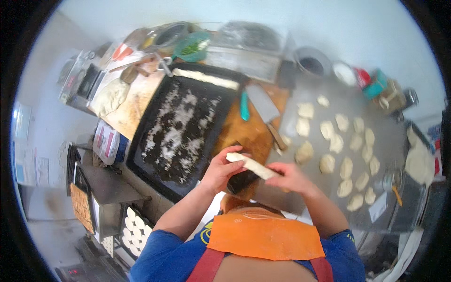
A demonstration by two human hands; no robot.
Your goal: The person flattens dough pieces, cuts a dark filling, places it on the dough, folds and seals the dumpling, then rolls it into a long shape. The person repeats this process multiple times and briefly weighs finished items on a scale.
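A pale strip of dough (253, 166) is stretched between my two hands, held in the air above the near end of the wooden board (230, 127). My left hand (223, 170) grips its left end between thumb and fingers. At the other end, my right hand (288, 177) pinches the dough. To the left lies a black baking tray (149, 118) with patches of white flour; one long dough strip (206, 79) rests along its far side. A cleaver (262, 104) with a wooden handle lies on the board, beside a teal handle-like object (244, 106).
Several dough pieces (327, 164) are spread over the steel table (313, 197) at right. A large dough lump (111, 97) sits on the floured board at far left. Behind the tray stand a green basket (192, 47) and a metal container (243, 60). A grey bucket (312, 61) is farther right.
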